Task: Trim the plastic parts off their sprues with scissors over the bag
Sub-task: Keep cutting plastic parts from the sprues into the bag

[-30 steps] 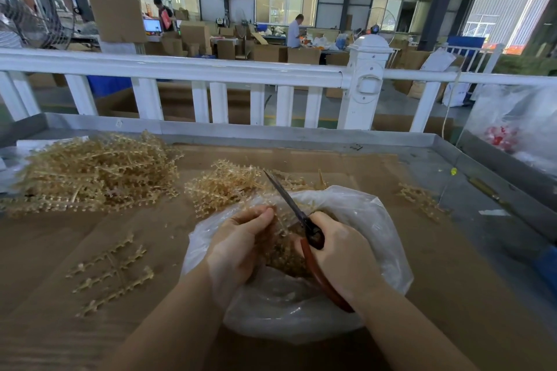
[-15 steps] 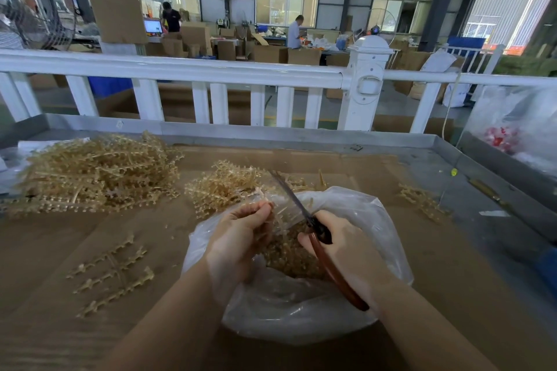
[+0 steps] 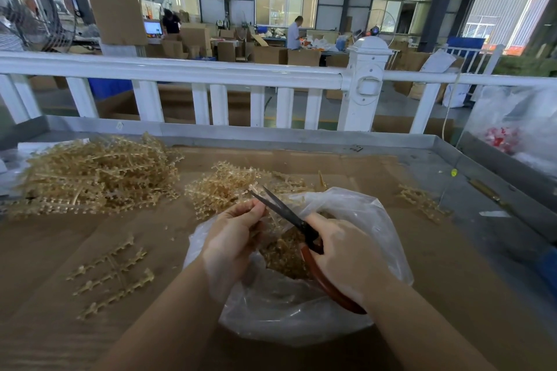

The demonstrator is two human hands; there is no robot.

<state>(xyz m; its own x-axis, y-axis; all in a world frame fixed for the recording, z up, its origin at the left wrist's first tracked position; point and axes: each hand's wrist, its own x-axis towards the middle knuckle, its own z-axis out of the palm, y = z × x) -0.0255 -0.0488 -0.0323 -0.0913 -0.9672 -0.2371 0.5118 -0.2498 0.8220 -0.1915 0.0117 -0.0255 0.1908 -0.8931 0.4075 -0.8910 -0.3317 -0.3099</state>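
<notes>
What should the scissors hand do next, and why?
Probably close the scissors: their blades stand apart beside the sprue pinched in the left hand, above the open bag, so cut parts should drop in. The right hand grips the handles.

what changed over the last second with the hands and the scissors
The scissors in the right hand went from blades together to blades spread apart, tips up beside the left hand's fingertips. The left hand keeps pinching the sprue over the bag and has barely shifted. The big pile, the middle pile and the loose sprues on the cardboard stayed put.
</notes>
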